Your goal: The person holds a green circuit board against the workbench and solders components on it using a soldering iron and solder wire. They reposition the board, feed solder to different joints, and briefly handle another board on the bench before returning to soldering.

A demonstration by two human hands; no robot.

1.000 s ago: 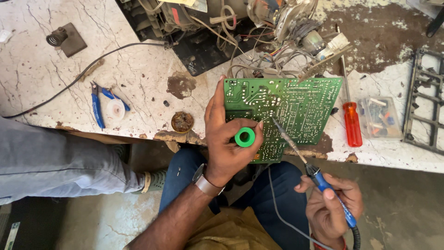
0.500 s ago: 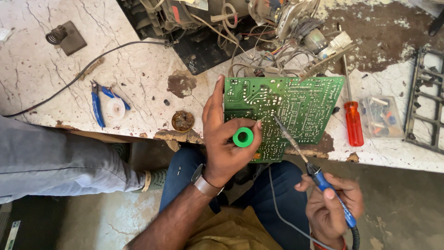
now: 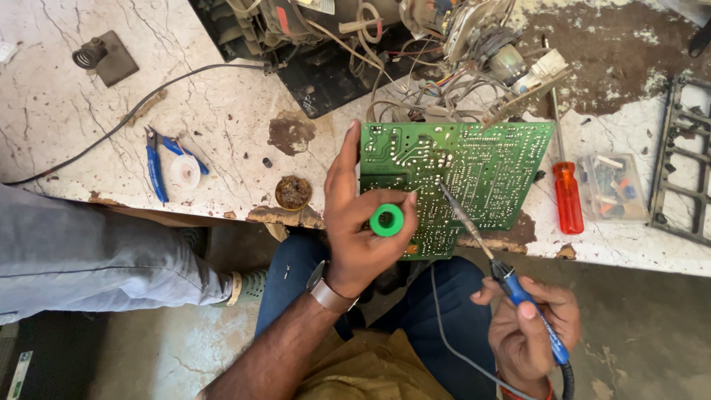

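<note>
- Left hand (image 3: 355, 237) pinching green solder spool (image 3: 386, 220), steadying green circuit board (image 3: 459, 178) lying at its 2 o'clock on table (image 3: 222, 133) edge.
- Right hand (image 3: 529, 333) gripping blue soldering iron (image 3: 518, 292), tip touching board at 11 o'clock.

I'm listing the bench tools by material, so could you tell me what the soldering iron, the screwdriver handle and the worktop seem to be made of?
Soldering iron: dull grey metal shaft, and a glossy blue handle, probably plastic.
Screwdriver handle: translucent orange-red, shiny, likely hard plastic.
Worktop: pale, veined surface like marble or a marble-look laminate; cracked, with brown patches where the top layer has flaked off.
</note>
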